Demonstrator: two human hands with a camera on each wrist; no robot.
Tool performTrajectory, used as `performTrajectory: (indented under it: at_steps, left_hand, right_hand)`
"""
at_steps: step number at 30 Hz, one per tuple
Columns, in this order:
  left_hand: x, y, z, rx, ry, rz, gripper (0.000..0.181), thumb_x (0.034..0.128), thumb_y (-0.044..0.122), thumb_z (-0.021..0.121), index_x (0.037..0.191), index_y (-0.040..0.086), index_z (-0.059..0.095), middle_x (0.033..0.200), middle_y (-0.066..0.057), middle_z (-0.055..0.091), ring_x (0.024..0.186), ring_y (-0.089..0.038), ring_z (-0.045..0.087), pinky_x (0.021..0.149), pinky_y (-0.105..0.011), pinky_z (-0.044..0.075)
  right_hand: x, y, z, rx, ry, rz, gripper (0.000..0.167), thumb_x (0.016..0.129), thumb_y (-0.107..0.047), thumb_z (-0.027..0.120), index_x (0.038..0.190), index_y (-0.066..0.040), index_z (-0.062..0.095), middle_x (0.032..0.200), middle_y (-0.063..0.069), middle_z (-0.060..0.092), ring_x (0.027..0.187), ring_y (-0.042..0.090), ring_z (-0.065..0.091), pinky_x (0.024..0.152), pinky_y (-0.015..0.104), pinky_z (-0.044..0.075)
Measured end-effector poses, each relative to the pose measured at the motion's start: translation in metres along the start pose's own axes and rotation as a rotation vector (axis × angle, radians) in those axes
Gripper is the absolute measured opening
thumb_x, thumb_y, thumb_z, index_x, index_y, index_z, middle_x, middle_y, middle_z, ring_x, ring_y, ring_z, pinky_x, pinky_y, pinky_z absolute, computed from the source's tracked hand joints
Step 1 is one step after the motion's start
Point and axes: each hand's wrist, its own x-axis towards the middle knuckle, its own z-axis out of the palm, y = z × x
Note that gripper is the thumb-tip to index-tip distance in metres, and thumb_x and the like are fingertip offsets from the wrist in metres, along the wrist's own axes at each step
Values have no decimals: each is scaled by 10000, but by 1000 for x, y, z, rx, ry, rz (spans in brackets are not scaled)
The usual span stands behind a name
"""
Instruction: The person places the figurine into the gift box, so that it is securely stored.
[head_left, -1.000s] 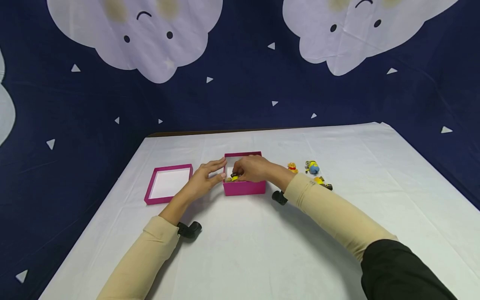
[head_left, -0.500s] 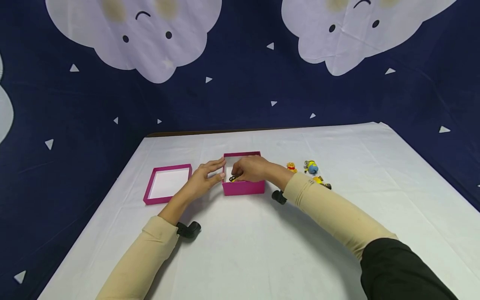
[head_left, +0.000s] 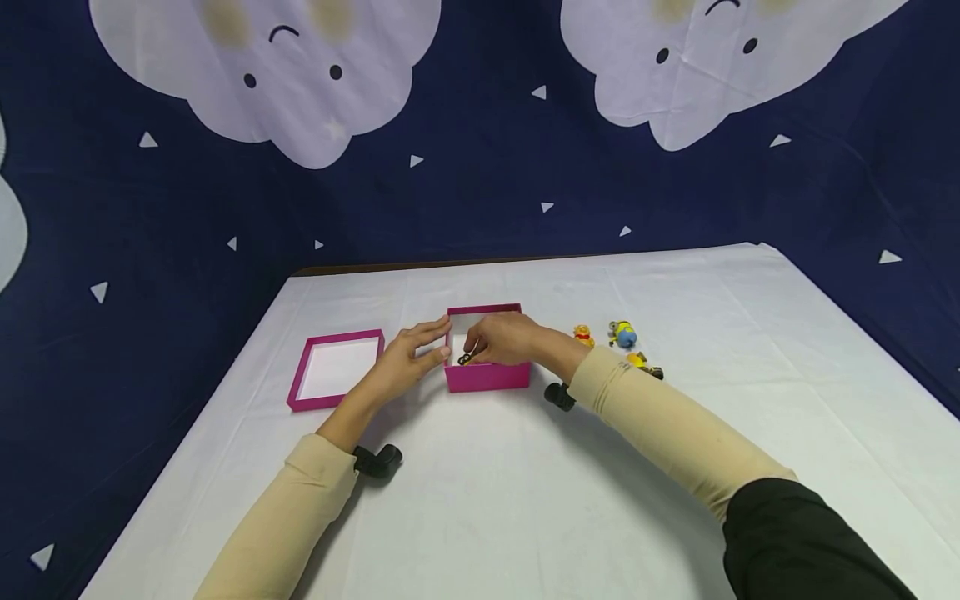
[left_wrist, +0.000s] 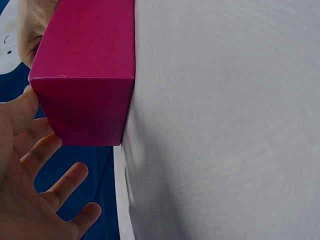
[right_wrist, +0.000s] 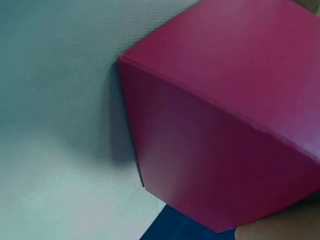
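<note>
In the head view a magenta box [head_left: 487,378] with a white inside stands lidless at the middle of the table. My right hand [head_left: 501,337] reaches over its rim and pinches a small yellow-and-black toy figure [head_left: 465,358] inside, mostly covered by the fingers. At the box's left side is my left hand [head_left: 411,352], fingers fairly straight and spread. The left wrist view has its thumb and some fingertips touching the box's edges [left_wrist: 82,112]. From the right wrist camera, box walls [right_wrist: 215,145] hide most of the right hand.
A magenta-rimmed lid [head_left: 335,337] lies inside-up left of the box. On the right are an orange bear figure in red [head_left: 583,335], a yellow-and-blue Minion figure [head_left: 622,334] and another yellow toy [head_left: 643,364], partly behind the right sleeve. A dark blue cloth with clouds hangs behind.
The toy figure in my right hand has sunk lower into the box and shows less of its yellow. Both hands have stayed nearly in place.
</note>
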Motion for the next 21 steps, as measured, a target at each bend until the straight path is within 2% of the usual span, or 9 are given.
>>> performTrajectory:
  at_steps: [6, 11, 16, 21]
  left_hand:
    - [-1, -2, 0, 7, 0, 7, 510, 942, 261, 572, 1404, 87, 443, 1527, 5, 359, 1357, -305, 313, 1110, -569, 260]
    - [0, -1, 0, -2, -6, 11, 509, 942, 262, 573, 1402, 87, 446, 1526, 12, 360, 1359, -301, 309, 1115, -562, 259]
    - [0, -1, 0, -2, -11, 17, 517, 939, 271, 575, 1401, 79, 444, 1528, -1, 357, 1377, -307, 291, 1126, -570, 234]
    - [0, -1, -1, -14, -8, -2, 510, 941, 267, 573, 1402, 90, 446, 1529, 9, 355, 1380, -301, 286, 1136, -558, 225]
  right_hand:
    - [0, 1, 2, 16, 35, -1, 290, 868, -340, 671, 1119, -194, 680, 1061, -66, 727, 1014, 65, 664, 976, 359, 459]
    - [-4, 5, 5, 91, 97, -24, 399, 848, -393, 683, 1155, -139, 657, 1094, -29, 718, 1041, 96, 661, 1049, 405, 388]
    - [-13, 8, 0, 208, 133, -60, 468, 833, -371, 707, 1189, -76, 631, 1158, 33, 690, 1103, 163, 639, 995, 382, 464]
    - [-25, 12, -12, 253, 185, -26, 486, 832, -393, 702, 1207, -94, 622, 1181, 35, 680, 1163, 201, 594, 1008, 401, 452]
